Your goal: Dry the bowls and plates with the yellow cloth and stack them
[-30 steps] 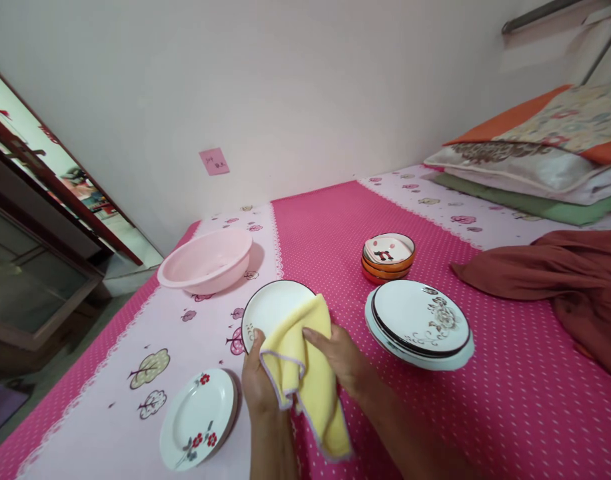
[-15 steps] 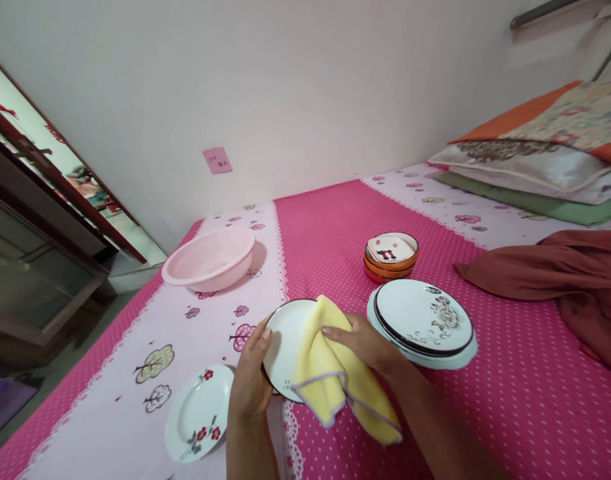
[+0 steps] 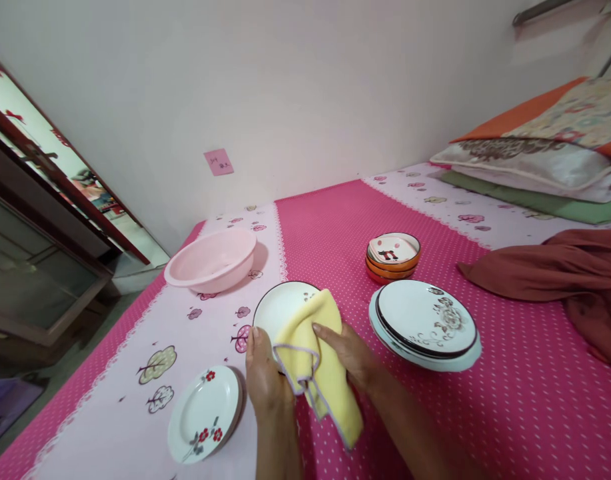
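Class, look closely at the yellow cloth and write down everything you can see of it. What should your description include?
The cloth is yellow, soft-looking fabric, plain, with a thin purple edging. It is folded and creased, not spread flat. Its upper part covers the right side of the white, dark-rimmed plate; its lower end hangs down loose. The right grip holds it, thumb on top. The left grip is close by on the plate; whether it touches the cloth is unclear. Whether it is damp cannot be told.

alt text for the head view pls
Left hand holds a dark-rimmed white plate; right hand holds a yellow cloth against it. Nearby on a pink patterned cover: pink basin, red-flowered plate, stacked bowls, stacked plates.
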A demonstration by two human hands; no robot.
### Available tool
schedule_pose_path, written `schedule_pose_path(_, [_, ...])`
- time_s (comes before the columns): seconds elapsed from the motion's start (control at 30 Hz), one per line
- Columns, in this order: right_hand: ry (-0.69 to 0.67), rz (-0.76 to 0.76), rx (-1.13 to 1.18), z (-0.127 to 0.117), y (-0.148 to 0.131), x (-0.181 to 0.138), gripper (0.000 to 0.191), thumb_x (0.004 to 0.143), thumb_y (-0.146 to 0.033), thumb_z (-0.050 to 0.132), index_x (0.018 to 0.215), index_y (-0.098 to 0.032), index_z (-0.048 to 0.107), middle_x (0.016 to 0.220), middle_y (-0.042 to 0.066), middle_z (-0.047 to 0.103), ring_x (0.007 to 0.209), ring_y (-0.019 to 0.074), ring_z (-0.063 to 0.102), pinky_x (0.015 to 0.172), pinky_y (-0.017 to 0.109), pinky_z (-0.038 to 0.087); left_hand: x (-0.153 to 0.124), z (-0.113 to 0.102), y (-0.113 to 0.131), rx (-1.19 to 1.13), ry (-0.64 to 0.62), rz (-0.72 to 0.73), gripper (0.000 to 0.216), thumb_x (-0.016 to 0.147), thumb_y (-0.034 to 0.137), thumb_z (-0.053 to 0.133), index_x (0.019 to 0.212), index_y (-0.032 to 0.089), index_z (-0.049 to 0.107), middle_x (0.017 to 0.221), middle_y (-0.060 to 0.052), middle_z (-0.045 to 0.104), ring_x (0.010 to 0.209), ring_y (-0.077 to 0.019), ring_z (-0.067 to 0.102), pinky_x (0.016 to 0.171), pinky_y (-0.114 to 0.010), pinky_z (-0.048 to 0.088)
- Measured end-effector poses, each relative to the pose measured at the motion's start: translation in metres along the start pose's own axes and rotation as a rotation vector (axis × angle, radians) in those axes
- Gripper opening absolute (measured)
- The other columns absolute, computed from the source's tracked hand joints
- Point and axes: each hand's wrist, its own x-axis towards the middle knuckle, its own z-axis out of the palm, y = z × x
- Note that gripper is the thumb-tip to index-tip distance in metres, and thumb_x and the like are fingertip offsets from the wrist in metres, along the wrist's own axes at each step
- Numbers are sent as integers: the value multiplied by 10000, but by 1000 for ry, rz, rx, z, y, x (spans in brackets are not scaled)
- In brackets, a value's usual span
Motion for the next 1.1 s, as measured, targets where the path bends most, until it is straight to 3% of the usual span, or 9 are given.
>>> schedule_pose_path(0.1, [60, -10, 132, 5, 12, 4, 701, 690, -568, 898, 1216, -149, 701, 1049, 123, 816, 960, 327, 776, 902, 442, 606, -9, 4, -8, -5, -39, 21, 621, 969, 398, 681, 1538, 260, 472, 1382, -121, 697, 1209, -275, 709, 927, -365, 636])
schedule_pose_path(0.23, [38, 11, 36, -14, 0, 4, 645, 705, -564, 891, 1169, -145, 731, 1043, 127, 818, 954, 326, 776, 877, 431, 605, -3, 0, -2, 24, -125, -85, 690, 890, 286, 760, 1525, 252, 491, 1286, -114, 745, 1126, -251, 741, 869, -325, 635])
schedule_pose_path(0.37, [-98, 39, -225, -37, -24, -3, 557, 749, -535, 870, 1131, -144, 764, 1052, 118, 819, 910, 304, 776, 806, 395, 604, 14, -15, 17, 149, -362, -153, 571, 766, 339, 878, 1278, 165, 693, 1135, -115, 792, 1007, -244, 765, 810, -290, 624])
schedule_pose_path(0.47, [-230, 79, -336, -44, -31, -9, 516, 790, -514, 847, 1143, -144, 771, 1071, 105, 819, 898, 274, 771, 779, 349, 593, 17, -24, 30, 347, -537, -211, 526, 725, 406, 916, 1162, 161, 755, 1012, -102, 814, 880, -240, 778, 737, -291, 622])
schedule_pose_path(0.53, [-285, 86, -381, -43, -31, -10, 499, 824, -511, 819, 1170, -156, 769, 1102, 94, 815, 907, 258, 768, 770, 321, 583, 16, -25, 34, 424, -584, -238, 499, 730, 444, 906, 1112, 151, 775, 936, -102, 818, 838, -252, 781, 729, -316, 625])
schedule_pose_path(0.67, [-254, 47, -436, -39, -30, -8, 483, 838, -532, 793, 1150, -165, 771, 1072, 80, 819, 920, 267, 766, 774, 327, 586, 16, -24, 33, 401, -493, -171, 482, 674, 470, 932, 999, 149, 776, 852, -82, 811, 828, -272, 784, 764, -365, 636])
schedule_pose_path(0.8, [-156, 5, -386, -27, -27, -6, 547, 799, -573, 810, 1152, -158, 756, 1077, 101, 814, 922, 292, 765, 796, 375, 599, 17, -19, 24, 251, -343, -88, 428, 703, 424, 923, 998, 161, 760, 934, -82, 812, 903, -265, 781, 854, -382, 635])
schedule_pose_path(0.97, [-87, -26, 18, 5, 6, -1, 607, 802, -589, 813, 1234, -178, 701, 1102, 104, 807, 970, 310, 770, 918, 448, 595, 2, -5, 2, 10, -104, 55, 460, 906, 457, 751, 1286, 209, 675, 1256, -122, 753, 1103, -284, 745, 937, -420, 627])
schedule_pose_path(1.1, [37, 3, 189, 14, 21, 4, 665, 721, -608, 867, 1203, -179, 706, 1051, 100, 817, 1003, 339, 766, 957, 475, 590, -11, 2, -7, 11, -69, 64, 581, 930, 527, 704, 1439, 281, 570, 1385, -104, 694, 1199, -291, 711, 938, -406, 630])
